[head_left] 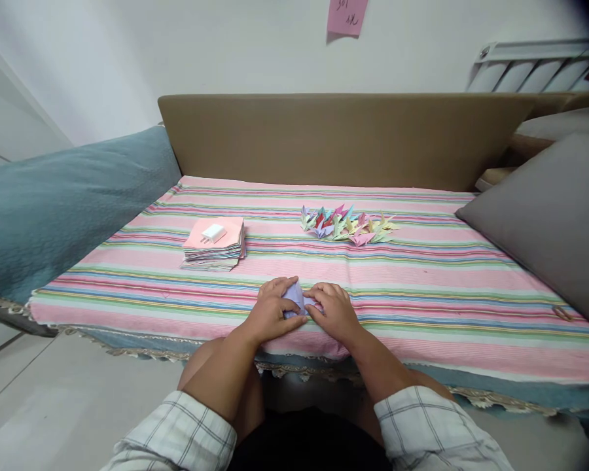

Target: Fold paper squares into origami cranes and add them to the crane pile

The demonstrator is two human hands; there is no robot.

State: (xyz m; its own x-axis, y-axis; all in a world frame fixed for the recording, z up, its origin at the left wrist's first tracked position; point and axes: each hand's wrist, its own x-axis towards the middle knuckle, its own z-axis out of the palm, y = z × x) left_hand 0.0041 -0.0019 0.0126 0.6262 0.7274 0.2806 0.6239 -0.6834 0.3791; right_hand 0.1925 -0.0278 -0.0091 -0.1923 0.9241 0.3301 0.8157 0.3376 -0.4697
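A piece of lavender folding paper [293,296] lies on the striped cloth [407,278] near its front edge, partly folded. My left hand [275,307] rests over its left side, fingers curled and pressing on it. From the right, my right hand [331,311] pinches the paper's right part between thumb and forefinger. The fingers cover much of the sheet, so its exact folds are hidden. Beyond my hands sits a cluster of folded paper cranes [346,226] in several colours.
To the left stands a stack of square paper [214,245] with a white charger plug [213,233] on top. A grey cushion [544,216] leans at the right, near a small brown object [562,313]. The brown backrest [343,140] bounds the far side.
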